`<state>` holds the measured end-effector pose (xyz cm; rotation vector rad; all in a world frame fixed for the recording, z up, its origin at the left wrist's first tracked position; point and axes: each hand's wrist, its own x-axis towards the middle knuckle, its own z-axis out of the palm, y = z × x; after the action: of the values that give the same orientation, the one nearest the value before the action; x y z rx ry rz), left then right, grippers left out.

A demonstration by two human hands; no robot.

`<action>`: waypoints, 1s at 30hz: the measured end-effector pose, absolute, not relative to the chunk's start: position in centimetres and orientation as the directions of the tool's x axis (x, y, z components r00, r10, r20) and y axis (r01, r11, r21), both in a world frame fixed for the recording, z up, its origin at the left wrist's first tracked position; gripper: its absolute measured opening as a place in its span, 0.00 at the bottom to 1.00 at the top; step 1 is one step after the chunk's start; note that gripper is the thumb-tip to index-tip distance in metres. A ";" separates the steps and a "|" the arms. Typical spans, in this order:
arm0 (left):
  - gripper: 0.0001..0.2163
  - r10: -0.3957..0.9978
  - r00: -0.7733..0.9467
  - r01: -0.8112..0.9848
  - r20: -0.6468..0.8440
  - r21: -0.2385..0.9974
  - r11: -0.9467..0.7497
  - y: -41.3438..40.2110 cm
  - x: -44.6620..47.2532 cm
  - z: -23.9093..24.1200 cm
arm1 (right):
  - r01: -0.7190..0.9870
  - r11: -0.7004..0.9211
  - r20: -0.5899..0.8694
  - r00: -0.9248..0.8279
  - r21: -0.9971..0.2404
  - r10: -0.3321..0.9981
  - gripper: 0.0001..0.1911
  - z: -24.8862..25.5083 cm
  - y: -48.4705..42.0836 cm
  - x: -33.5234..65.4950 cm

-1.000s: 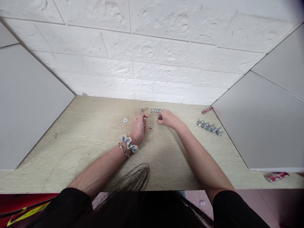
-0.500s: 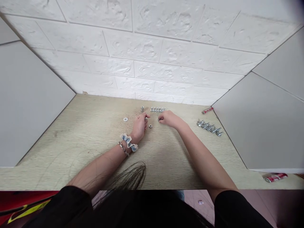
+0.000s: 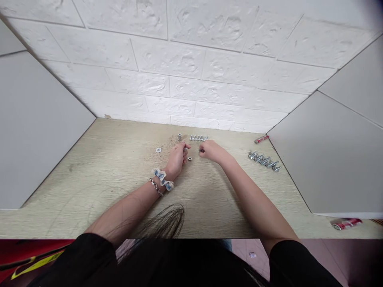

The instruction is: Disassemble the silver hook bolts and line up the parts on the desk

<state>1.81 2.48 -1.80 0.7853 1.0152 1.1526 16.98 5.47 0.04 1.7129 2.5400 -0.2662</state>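
Observation:
My left hand [image 3: 177, 156] is closed with its side resting on the wooden tabletop, and a bit of shiny metal, part of a bolt by its look, shows between its fingers. To its right, my right hand [image 3: 213, 151] pinches a small dark metal ring [image 3: 201, 150], mostly covered by the fingertips. A nut [image 3: 189, 158] lies on the wood between the hands. Left of my left hand is a flat washer [image 3: 158, 150]. Behind the hands stand a small stack of metal rings [image 3: 179, 137] and a row of several bolts [image 3: 198, 138].
On the right lies a row of several bolts with washers on them [image 3: 264, 160]. A red battery [image 3: 261, 139] is by the right grey panel [image 3: 335, 159], and another red battery [image 3: 347, 223] lies near the front edge. A white brick-patterned wall [image 3: 185, 87] closes the back.
Both hands stay almost where they were. The fingers of my right hand have shifted slightly around the small ring, and my left fingers have moved a little.

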 end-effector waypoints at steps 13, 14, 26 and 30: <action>0.14 0.927 0.236 -0.287 -0.291 0.891 0.353 2.9 1.3 -1.4 | 0.894 0.170 -0.132 -0.244 -0.414 0.961 0.10 0.5 4.9 17.9; 0.15 0.909 0.274 -0.277 -0.314 0.879 0.388 3.0 1.1 -1.3 | 0.858 0.079 -0.136 -0.170 -0.508 0.976 0.12 0.5 4.7 18.1; 0.23 0.653 0.555 -0.089 -0.515 0.743 0.663 4.3 0.0 -0.3 | 0.004 -0.436 -0.434 0.084 -0.900 0.897 0.08 -0.1 3.4 18.6; 0.27 0.634 0.603 -0.034 -0.484 0.779 0.626 4.3 0.1 -0.4 | -0.026 -0.429 -0.429 0.086 -0.903 0.899 0.07 -0.2 3.4 18.6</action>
<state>0.08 4.29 -0.41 0.8121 0.8438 0.4399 18.58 3.37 -0.17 2.6771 1.5293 -2.4968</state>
